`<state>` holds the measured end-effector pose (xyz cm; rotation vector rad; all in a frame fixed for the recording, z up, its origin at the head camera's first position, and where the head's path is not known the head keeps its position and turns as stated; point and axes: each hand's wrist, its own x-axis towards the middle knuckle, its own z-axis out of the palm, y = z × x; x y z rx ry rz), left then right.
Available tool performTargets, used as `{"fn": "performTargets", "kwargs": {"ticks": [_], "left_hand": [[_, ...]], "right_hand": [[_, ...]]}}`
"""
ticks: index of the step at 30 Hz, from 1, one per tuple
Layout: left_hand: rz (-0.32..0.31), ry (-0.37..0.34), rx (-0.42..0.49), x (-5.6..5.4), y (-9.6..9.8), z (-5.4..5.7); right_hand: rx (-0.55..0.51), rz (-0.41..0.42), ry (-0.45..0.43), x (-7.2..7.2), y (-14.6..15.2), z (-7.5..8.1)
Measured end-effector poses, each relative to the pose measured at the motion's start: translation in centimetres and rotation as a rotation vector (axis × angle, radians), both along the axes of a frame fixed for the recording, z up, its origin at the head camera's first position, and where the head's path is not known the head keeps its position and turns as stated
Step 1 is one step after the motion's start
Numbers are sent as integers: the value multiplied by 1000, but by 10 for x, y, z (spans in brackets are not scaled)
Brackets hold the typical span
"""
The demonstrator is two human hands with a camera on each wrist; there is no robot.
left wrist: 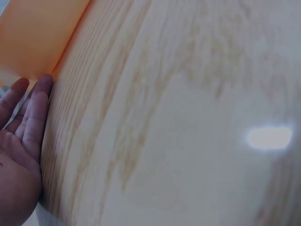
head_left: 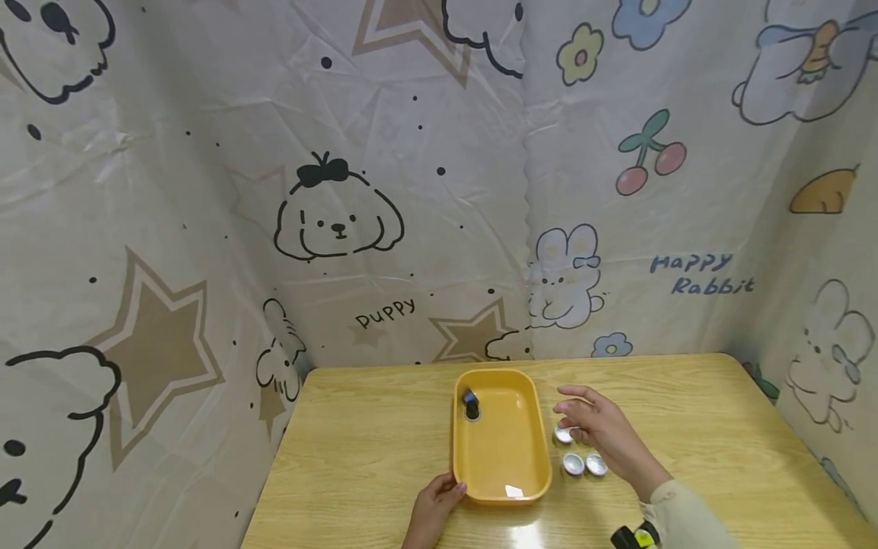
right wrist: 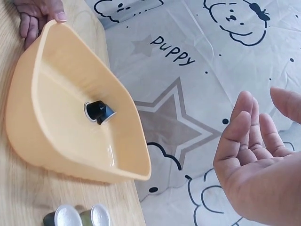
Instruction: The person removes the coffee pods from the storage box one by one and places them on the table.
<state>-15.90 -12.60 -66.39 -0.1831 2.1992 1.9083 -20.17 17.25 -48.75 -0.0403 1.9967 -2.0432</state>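
A yellow tray (head_left: 501, 457) stands on the table. My left hand (head_left: 437, 507) pinches its near left corner, thumb over the rim and fingers against the outer wall. Inside the tray, toward its far left, a black coffee capsule (right wrist: 95, 110) and a dark blue coffee capsule (right wrist: 108, 115) lie touching or overlapping. My right hand (head_left: 607, 435) hovers right of the tray with loosely bent fingers and nothing in them. Below it several silver-lidded coffee capsules (head_left: 573, 463) stand on the table, partly hidden by the hand; a green capsule (right wrist: 96, 217) shows in the right wrist view.
The light wood table (head_left: 357, 435) extends to both sides of the tray. A printed cloth (head_left: 411, 229) with cartoon animals hangs behind and beside it. A black device with a yellow-green patch (head_left: 634, 537) sits at my right wrist.
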Motion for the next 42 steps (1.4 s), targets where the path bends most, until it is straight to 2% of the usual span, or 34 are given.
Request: {"fn": "performTargets", "kwargs": {"ticks": [7, 11, 19, 26, 31, 32, 38, 39, 42], "left_hand": [[4, 2, -27, -1, 1, -3], [-4, 4, -39, -1, 1, -2], [-26, -6, -2, 1, 0, -1], [-24, 2, -32, 0, -2, 0], [-32, 1, -8, 1, -2, 3], [-31, 0, -2, 1, -2, 3], [-24, 2, 14, 1, -2, 6], [-24, 4, 13, 1, -3, 6], [-32, 2, 0, 1, -3, 3]], "right_hand": [[43, -33, -13, -14, -18, 2], [52, -24, -14, -22, -29, 0], [79, -23, 1, -39, -55, -11], [125, -30, 8, -53, -77, -19], [159, -14, 31, -60, -89, -23], [174, -11, 34, -59, -92, -20], [270, 1, 38, -73, -105, -30], [284, 7, 42, -77, -106, -37], [314, 26, 40, -80, -111, -42]]}}
